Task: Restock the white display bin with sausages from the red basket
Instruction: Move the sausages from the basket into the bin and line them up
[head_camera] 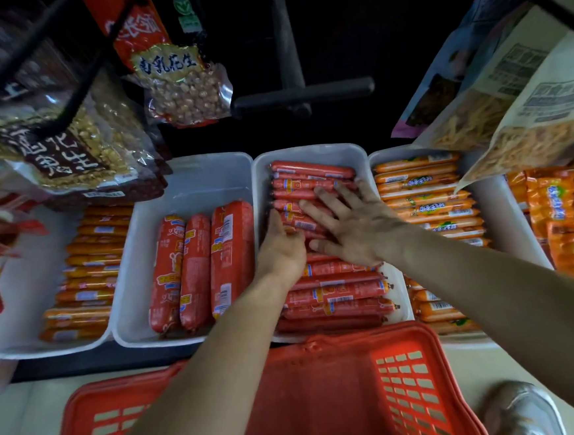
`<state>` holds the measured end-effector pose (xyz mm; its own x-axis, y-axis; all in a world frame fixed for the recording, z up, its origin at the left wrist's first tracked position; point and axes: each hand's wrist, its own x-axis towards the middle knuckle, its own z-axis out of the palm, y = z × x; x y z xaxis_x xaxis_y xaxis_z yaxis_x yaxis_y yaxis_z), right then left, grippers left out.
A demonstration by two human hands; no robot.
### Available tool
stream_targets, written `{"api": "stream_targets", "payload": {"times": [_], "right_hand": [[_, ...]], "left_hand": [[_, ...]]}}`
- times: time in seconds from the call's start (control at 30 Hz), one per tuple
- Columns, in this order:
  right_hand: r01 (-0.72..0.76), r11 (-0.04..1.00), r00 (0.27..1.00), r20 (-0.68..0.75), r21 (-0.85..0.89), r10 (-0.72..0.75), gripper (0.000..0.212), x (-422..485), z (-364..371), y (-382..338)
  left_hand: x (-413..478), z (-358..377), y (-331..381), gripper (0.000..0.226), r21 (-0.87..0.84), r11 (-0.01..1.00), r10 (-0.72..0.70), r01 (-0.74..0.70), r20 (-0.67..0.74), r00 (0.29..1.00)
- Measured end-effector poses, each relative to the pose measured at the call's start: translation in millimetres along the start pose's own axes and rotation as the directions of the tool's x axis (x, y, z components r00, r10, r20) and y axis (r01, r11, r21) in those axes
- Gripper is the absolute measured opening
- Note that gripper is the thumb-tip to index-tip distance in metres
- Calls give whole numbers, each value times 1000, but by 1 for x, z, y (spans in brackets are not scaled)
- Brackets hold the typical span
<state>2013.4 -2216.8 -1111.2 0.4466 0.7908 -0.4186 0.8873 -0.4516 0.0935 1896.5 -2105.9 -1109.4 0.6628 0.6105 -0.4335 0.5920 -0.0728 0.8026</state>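
The white display bin (308,153) in the middle of the shelf is packed with thin red sausages (336,292) lying crosswise in a stack. My right hand (355,227) lies flat on top of the stack, fingers spread and pointing left. My left hand (281,252) is at the bin's left side, fingers curled down against the ends of the sausages; whether it grips one I cannot tell. The red basket (408,379) sits below the shelf, close to me, and its floor shows no sausages. My forearms cross over the basket.
A white bin (186,177) of thick red sausages stands to the left, and bins of orange sausages (425,199) on both sides. Bags of peanuts (178,81) and snack packs (511,124) hang above on black hooks. My shoe (520,411) is at the lower right.
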Motion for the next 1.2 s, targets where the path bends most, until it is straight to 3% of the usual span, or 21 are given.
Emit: {"api": "stream_targets", "payload": {"times": [0.13, 0.23, 0.3, 0.47, 0.57, 0.63, 0.7, 0.77, 0.87, 1.03, 1.2], "right_hand": [[10, 997, 994, -112, 83, -1, 76, -12, -2, -3], [56, 979, 997, -61, 196, -44, 82, -33, 1, -13], [58, 988, 998, -47, 142, -52, 84, -40, 8, -17], [8, 999, 993, -120, 44, -2, 85, -35, 11, -20], [-12, 992, 976, -214, 128, 39, 83, -45, 5, -20], [68, 972, 979, -200, 227, -22, 83, -60, 7, -25], [147, 971, 985, -121, 188, -125, 86, -69, 16, -34], [146, 984, 987, -83, 104, -137, 83, -64, 22, -32], [119, 992, 989, -92, 30, -116, 75, -46, 18, -21], [125, 992, 990, -73, 3, -124, 79, -40, 11, -18], [180, 980, 983, -49, 81, -176, 80, -55, 17, -23]], "left_hand": [[-3, -4, -2, 59, 8, 999, -38, 38, -5, 999], [-12, -11, 5, 59, 20, 1000, -4, 3, 41, 999], [-27, -16, 3, 60, 80, 997, -26, 23, 34, 999], [-68, -17, -21, 45, 16, 999, -48, 47, 32, 998], [-69, -12, -24, 47, 110, 993, -55, 51, 29, 998], [-65, -9, -24, 61, 223, 975, 5, -17, 53, 999], [-63, -9, -23, 77, 345, 936, 43, -68, 79, 996], [-65, -12, -19, 78, 380, 922, 56, -80, 72, 996], [-62, -17, -22, 65, 265, 963, 33, -38, 25, 999], [-66, -15, -18, 50, 81, 993, -89, 87, 16, 996], [-56, -8, -37, 70, -41, 993, -108, 109, 21, 994]]}}
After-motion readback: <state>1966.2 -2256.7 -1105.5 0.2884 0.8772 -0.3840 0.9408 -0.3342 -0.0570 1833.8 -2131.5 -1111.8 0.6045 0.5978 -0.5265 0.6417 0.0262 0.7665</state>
